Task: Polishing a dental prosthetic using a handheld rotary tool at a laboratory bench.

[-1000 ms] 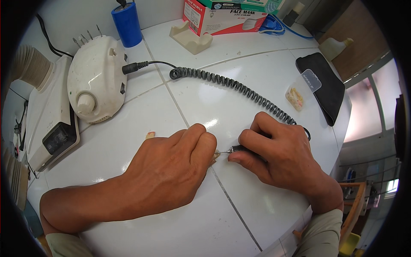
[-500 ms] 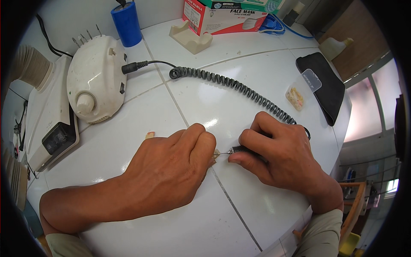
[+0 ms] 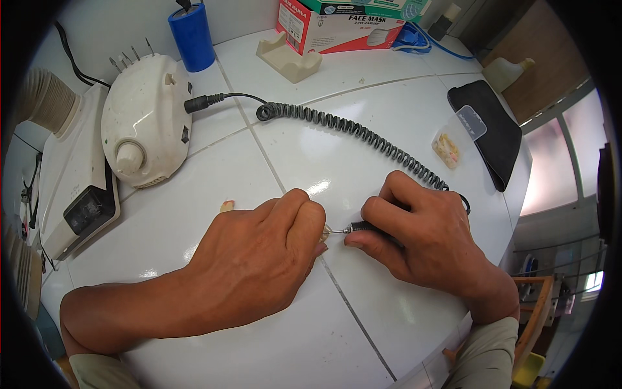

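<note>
One head-worn fisheye looks down from close above the white tiled table [image 3: 337, 146].

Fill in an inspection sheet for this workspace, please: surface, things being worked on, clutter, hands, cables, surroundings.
Surface: white tiled table with visible grout lines.
Job's things: black handpiece with a thin metal bit; small beige piece, mostly hidden, at the bit's end.
Clutter: beige cradle, blue cylinder, red-and-white box, clear container holding small pieces, black pouch.
Hands: left hand pinches the beige piece; right hand grips the handpiece.
Cables: coiled dark cord runs from white control box toward the right hand; knots: nothing seen.
Surroundings: white machine with ribbed hose at left; wooden frame at lower right.
</note>
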`<state>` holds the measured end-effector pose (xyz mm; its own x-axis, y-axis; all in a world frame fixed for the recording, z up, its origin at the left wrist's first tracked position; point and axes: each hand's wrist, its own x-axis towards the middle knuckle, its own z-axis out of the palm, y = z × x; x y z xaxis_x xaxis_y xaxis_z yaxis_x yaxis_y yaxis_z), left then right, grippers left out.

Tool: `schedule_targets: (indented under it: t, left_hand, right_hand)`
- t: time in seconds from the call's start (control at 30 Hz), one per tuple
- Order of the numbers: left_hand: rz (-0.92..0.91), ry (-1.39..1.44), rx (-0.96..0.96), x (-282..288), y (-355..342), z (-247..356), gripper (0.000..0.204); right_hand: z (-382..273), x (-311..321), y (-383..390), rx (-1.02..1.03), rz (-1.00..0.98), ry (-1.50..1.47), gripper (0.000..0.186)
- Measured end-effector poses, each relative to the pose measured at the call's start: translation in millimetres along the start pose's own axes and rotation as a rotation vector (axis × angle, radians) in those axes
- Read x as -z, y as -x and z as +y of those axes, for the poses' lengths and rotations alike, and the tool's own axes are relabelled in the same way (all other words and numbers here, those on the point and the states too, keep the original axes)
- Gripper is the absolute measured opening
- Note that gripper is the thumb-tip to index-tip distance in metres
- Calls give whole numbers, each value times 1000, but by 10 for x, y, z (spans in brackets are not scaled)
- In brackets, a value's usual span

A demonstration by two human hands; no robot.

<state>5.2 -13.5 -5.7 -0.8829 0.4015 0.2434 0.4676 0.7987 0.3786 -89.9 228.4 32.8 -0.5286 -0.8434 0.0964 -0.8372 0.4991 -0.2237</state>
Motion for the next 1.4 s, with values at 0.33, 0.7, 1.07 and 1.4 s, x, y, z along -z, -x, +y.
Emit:
schedule_targets:
  t: [0.33,0.7,1.07,1.4]
  left_hand:
    - [-3,-30,62,-35,9,45,30]
    - [31,8,56,-35,-2,49,32]
    - [20,8,73,-34,0,54,31]
    - [-3,9,82,-27,-1,45,31]
  right_hand:
    - [58,-54,10,71,57,11,32]
    - [56,-50,8,55,65,22,32]
    - [38,-53,8,26,74,32,32]
    - [46,-48,8,60,57,7,32]
